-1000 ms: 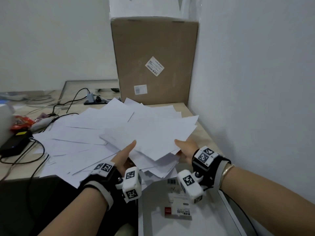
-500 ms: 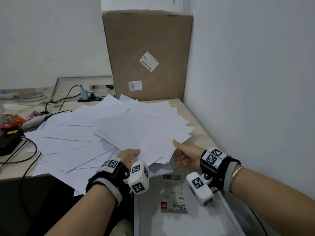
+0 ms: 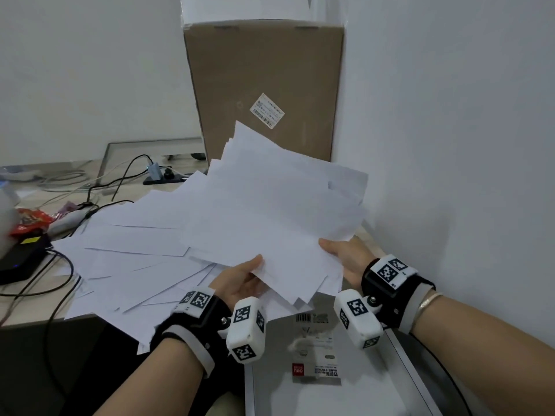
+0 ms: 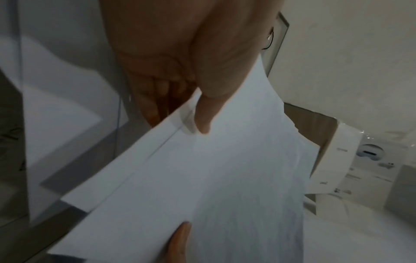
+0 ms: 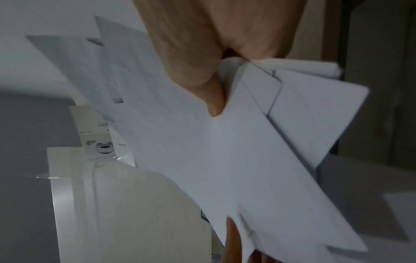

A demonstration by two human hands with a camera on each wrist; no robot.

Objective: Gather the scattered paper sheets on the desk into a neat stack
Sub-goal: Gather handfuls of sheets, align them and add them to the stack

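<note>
A loose bundle of white paper sheets is lifted off the desk, tilted up toward the cardboard box. My left hand pinches its near left corner, thumb on top and fingers beneath. My right hand pinches the near right edge the same way. In the left wrist view the thumb presses on the bundle of sheets; in the right wrist view the thumb lies on the fanned, uneven sheets. Many more scattered sheets lie overlapping on the desk to the left.
A tall cardboard box stands behind the papers against the white wall on the right. Black cables, a black device and a red packet lie at the left. A white box with a label card sits near me.
Both hands have raised the gripped bundle off the desk and tilted its far end upward. The sheets left of it stay on the desk.
</note>
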